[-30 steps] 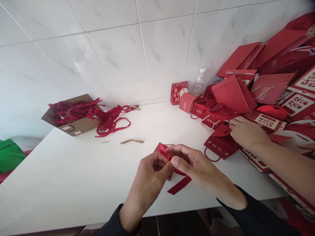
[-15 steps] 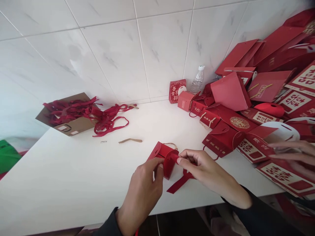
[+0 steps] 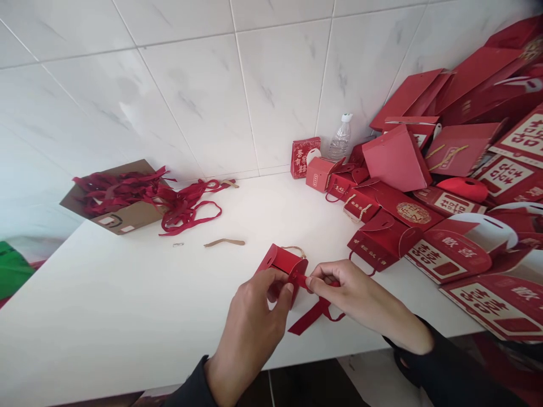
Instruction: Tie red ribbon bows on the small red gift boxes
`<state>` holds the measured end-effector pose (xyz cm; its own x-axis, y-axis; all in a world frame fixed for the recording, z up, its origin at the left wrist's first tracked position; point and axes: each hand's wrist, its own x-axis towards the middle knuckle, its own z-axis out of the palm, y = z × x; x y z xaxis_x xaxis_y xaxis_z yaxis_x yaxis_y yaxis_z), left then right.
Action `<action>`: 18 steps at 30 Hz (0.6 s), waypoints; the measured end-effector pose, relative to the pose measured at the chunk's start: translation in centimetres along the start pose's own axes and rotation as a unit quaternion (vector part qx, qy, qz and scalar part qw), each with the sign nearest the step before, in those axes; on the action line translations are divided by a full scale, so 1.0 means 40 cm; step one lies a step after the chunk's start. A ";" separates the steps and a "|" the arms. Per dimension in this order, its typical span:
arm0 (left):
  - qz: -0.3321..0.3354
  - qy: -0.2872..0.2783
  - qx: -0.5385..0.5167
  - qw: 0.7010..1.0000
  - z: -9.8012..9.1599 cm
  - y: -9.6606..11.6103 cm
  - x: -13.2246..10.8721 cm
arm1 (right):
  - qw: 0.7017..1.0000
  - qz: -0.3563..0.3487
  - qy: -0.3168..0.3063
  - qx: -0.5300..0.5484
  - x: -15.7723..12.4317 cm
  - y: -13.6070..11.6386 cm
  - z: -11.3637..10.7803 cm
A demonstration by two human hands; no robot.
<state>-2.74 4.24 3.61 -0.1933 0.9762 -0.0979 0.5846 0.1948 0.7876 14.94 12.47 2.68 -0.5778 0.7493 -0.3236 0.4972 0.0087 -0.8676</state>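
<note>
Left hand (image 3: 254,316): fingers closed on the small red box's flap end
Right hand (image 3: 358,294): pinched a red ribbon (image 3: 301,281)
Small red box (image 3: 287,260): just one, on the surface (image 3: 148,311) right at the left fingertips
Writing: upright box (image 3: 299,165) beyond the hands read 吾家有囍, pretty neat
Bottle (image 3: 340,143): one, beyond the right hand
Brown carton (image 3: 139,218): one, left of both hands, labels too tiny to read

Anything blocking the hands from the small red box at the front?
Nothing visible. The left hand is already touching the small red box, and the right hand pinches red ribbon right beside it. A loose ribbon tail lies on the table nearby, but not between.
</note>
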 end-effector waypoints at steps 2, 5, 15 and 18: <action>-0.003 -0.009 -0.014 1.000 0.004 0.001 0.001 | 1.000 0.001 -0.002 -0.008 -0.001 0.002 -0.002; -0.014 -0.005 -0.044 0.999 0.007 0.003 0.005 | 1.000 0.000 -0.006 -0.018 -0.004 0.005 -0.008; -0.083 -0.046 -0.158 0.983 0.020 0.026 -0.007 | 1.000 -0.011 -0.018 -0.016 0.004 -0.003 -0.021; -0.120 -0.065 -0.206 0.969 0.029 0.024 -0.001 | 1.000 -0.015 -0.020 -0.017 0.003 0.003 -0.024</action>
<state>-1.25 4.49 3.65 -0.1685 0.9166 -0.3625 0.1653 0.3889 0.9063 15.56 13.20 2.89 -0.6183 0.7208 -0.3132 0.4999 0.0532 -0.8645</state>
